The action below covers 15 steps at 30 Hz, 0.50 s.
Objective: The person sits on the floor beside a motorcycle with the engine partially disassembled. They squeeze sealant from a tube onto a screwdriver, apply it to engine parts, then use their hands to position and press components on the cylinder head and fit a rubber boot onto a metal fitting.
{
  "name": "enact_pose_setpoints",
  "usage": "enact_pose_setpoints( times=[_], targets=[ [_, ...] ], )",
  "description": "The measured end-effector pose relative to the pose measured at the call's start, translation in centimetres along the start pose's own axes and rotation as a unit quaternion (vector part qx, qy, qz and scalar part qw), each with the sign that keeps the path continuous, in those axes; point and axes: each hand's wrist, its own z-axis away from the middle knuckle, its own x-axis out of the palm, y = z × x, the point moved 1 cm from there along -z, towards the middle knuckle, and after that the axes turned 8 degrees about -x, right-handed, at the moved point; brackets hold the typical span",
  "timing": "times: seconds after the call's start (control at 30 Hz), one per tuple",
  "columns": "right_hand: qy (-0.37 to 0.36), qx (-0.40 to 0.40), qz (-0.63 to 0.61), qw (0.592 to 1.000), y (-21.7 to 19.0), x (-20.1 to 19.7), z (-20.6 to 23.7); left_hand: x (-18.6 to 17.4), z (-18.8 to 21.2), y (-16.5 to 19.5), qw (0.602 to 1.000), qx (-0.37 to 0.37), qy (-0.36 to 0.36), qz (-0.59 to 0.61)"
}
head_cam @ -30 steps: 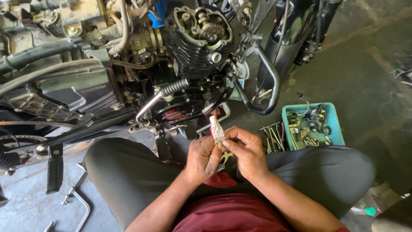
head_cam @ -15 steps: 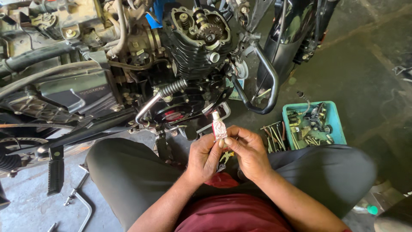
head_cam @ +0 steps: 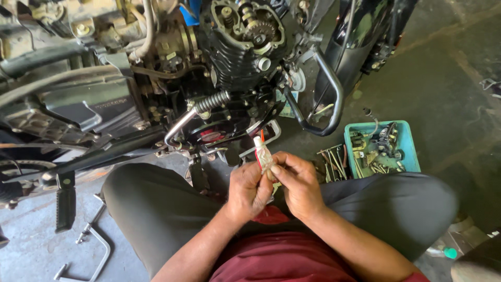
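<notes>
Fingers of both hands pinch a small squeeze tube (head_cam: pixel 263 156), crumpled, silvery with red print and a white nozzle pointing up. Left hand (head_cam: pixel 249 189) grips its lower body from the side while right hand (head_cam: pixel 297 185) presses its fingertips on the tube's middle. Both hands hover above the person's folded knees in dark grey trousers (head_cam: pixel 156 209). Just past the right knee sits a teal plastic tray (head_cam: pixel 408 151) holding small metal parts, with loose tools (head_cam: pixel 331 163) beside it. Farther off stands a motorcycle engine (head_cam: pixel 242 49), its cylinder head open, and a black crash guard (head_cam: pixel 329 99).
</notes>
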Motion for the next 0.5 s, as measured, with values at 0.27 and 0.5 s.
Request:
enact_pose_setpoints(
  times=[0.27,0.5],
  targets=[
    [-0.041,0.021,0.081,0.996,-1.8,-0.8,-0.8,0.1,0.1,-0.9,0.993,-0.102,0.015,0.064],
    [-0.06,-0.002,0.089,0.994,-2.1,-0.9,-0.8,0.2,0.0,-1.1,0.997,-0.063,0.009,0.051]
  ],
)
